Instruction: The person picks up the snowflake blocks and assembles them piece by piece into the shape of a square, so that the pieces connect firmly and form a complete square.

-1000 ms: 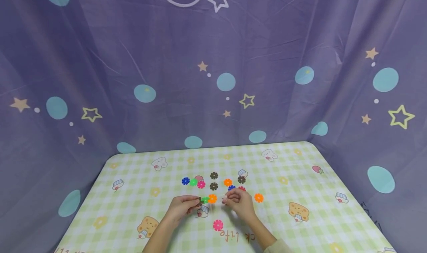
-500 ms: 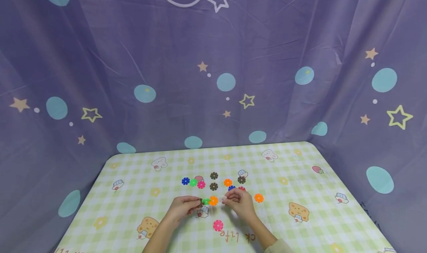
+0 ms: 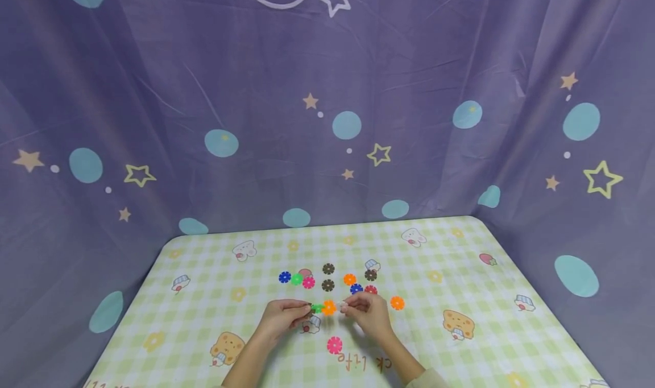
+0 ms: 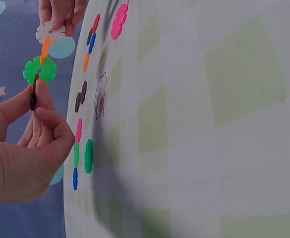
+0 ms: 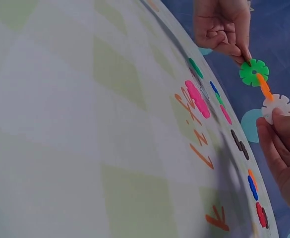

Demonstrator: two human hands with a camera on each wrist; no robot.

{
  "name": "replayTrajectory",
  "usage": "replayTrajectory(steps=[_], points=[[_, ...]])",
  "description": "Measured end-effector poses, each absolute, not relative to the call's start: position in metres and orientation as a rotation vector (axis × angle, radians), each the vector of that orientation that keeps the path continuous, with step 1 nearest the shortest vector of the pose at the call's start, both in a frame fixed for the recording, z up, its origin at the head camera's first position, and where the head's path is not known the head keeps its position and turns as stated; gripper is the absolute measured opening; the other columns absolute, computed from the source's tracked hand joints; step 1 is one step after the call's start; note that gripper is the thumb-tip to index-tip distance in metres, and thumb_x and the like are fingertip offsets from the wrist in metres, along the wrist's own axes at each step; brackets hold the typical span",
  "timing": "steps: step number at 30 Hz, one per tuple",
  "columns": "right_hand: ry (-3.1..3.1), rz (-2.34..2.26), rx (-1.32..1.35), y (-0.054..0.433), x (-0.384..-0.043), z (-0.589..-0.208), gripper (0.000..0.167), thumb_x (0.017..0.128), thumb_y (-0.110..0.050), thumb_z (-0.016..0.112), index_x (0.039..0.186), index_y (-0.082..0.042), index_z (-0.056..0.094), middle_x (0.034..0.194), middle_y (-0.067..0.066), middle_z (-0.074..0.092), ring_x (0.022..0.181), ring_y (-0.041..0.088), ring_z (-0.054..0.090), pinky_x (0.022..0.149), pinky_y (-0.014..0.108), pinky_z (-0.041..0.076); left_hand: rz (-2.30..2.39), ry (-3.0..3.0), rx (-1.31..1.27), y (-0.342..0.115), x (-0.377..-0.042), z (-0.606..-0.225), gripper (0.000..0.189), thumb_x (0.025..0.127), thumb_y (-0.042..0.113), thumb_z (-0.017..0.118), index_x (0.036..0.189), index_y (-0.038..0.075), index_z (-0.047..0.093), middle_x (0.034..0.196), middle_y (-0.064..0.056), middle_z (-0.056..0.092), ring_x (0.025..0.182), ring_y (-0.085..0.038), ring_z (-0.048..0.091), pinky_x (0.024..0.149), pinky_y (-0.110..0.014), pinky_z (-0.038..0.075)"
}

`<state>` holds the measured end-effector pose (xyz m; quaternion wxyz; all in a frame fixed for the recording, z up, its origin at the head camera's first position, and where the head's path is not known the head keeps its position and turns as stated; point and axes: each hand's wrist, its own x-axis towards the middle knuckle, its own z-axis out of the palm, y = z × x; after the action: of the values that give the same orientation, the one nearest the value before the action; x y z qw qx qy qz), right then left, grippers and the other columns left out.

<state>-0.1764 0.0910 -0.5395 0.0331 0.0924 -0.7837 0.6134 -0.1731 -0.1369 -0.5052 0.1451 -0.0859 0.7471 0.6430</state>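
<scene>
Four slotted discs (image 5: pixel 265 88) stand in a row above the table (image 3: pixel 204 297), and we see both ends held. The left hand (image 3: pixel 282 318) pinches the brown disc (image 4: pixel 34 94) between thumb and forefinger; that disc, edge-on in the left wrist view, meets the green disc (image 4: pixel 48 73), whose other side carries the orange disc (image 3: pixel 329 308). The right hand (image 3: pixel 369 315) pinches the white disc (image 5: pixel 279 103) with its thumb and fingers. In both wrist views we find orange overlapping white, but we cannot tell whether the two are joined.

Beyond the hands we count a blue disc (image 3: pixel 284 277), a light green disc (image 3: pixel 297 279) and a pink disc (image 3: pixel 309 283) side by side, then two dark brown discs (image 3: pixel 328 285). Just beyond the right hand lies a red disc (image 3: pixel 370 290). Nearer us than the hands is another pink one (image 3: pixel 335 345).
</scene>
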Motion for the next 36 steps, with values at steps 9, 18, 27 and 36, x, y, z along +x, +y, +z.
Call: replayTrajectory(steps=[9, 18, 27, 36], points=[[-2.398, 1.885, 0.308, 0.091, -0.177, -0.539, 0.011, 0.076, -0.007, 0.078, 0.081, -0.005, 0.069, 0.085, 0.014, 0.074, 0.068, 0.004, 0.068, 0.068, 0.017, 0.057, 1.861, 2.193, -0.3, -0.129, -0.173, -0.503, 0.028, 0.081, 0.009, 0.074, 0.102, -0.008, 0.07, 0.08, -0.008, 0.076, 0.065, -0.008, 0.069, 0.056, -0.02, 0.049], [-2.384, 1.928, 0.303, 0.088, -0.185, -0.535, 0.012, 0.076, -0.007, 0.078, 0.085, -0.003, 0.07, 0.086, 0.015, 0.074, 0.07, 0.011, 0.07, 0.068, 0.018, 0.057, 1.936, 2.122, -0.337, -0.13, -0.178, -0.508, 0.031, 0.082, 0.01, 0.074, 0.106, -0.009, 0.068, 0.079, -0.005, 0.075, 0.067, -0.008, 0.068, 0.06, -0.022, 0.053], [-2.58, 1.531, 0.691, 0.082, -0.216, -0.54, 0.034, 0.081, -0.008, 0.074, 0.113, 0.0, 0.067, 0.108, 0.014, 0.072, 0.09, 0.023, 0.07, 0.078, 0.025, 0.057, 1.955, 2.141, -0.409, -0.148, -0.187, -0.503, 0.033, 0.084, 0.007, 0.07, 0.113, -0.007, 0.066, 0.086, -0.005, 0.075, 0.072, -0.009, 0.068, 0.066, -0.023, 0.052], [-2.843, 0.999, 0.797, 0.064, -0.234, -0.541, 0.046, 0.087, -0.015, 0.068, 0.13, -0.004, 0.056, 0.132, 0.015, 0.059, 0.123, 0.031, 0.055, 0.106, 0.044, 0.045, 2.007, 2.113, -0.459, -0.165, -0.187, -0.5, 0.037, 0.085, 0.008, 0.07, 0.118, -0.007, 0.063, 0.091, -0.005, 0.075, 0.077, -0.009, 0.07, 0.068, -0.021, 0.054]])
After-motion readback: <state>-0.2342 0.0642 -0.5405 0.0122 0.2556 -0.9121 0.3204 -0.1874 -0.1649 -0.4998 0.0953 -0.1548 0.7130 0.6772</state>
